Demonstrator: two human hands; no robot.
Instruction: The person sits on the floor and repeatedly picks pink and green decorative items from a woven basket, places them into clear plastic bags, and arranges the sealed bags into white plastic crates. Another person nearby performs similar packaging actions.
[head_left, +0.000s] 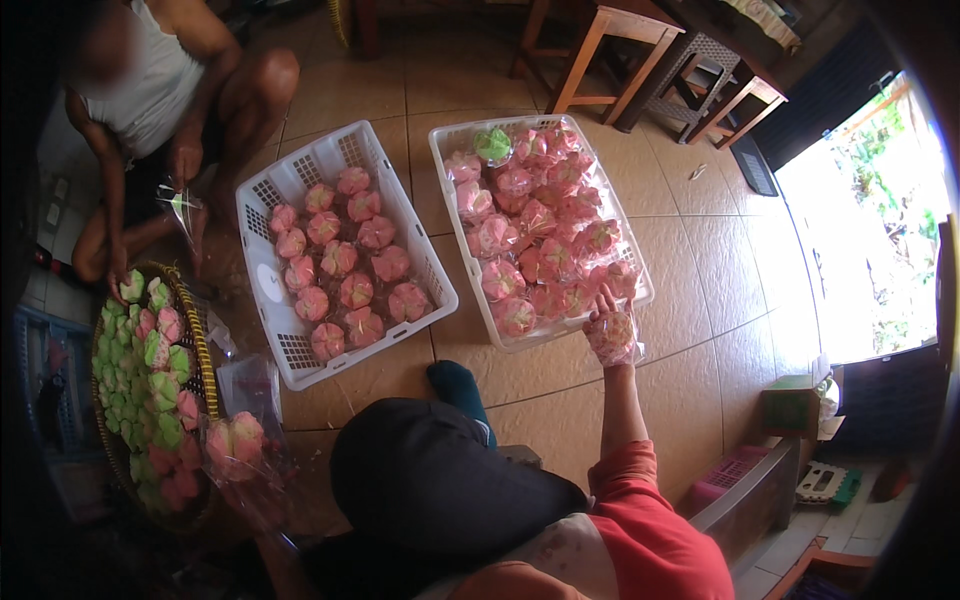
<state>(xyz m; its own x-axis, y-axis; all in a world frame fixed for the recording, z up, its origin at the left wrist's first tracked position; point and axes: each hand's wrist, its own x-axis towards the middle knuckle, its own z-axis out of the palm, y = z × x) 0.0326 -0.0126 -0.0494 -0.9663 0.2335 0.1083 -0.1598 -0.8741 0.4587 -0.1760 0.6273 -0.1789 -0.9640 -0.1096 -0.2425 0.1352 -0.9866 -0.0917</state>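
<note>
My right hand [611, 332], in what looks like a thin clear plastic glove, reaches to the near right corner of the right-hand white crate [497, 337]. Its fingers stretch toward a wrapped pink cake [616, 279] at that corner and seem to grip nothing. Many pink flower-shaped cakes [537, 218] in clear wrap fill this crate, with one green cake [492, 146] at its far left. At lower left, part of my left forearm [278, 568] shows below clear plastic bags [262, 490] and pink cakes [236, 443]; the left hand's fingers are hidden.
Another white crate [268, 335] holds spaced-out pink cakes. Left of it, a round woven basket [205, 350] carries green and pink cakes. A co-worker's hand [130, 288] touches a cake there; the other hand [184, 160] holds clear plastic. Wooden stools [592, 60] stand beyond.
</note>
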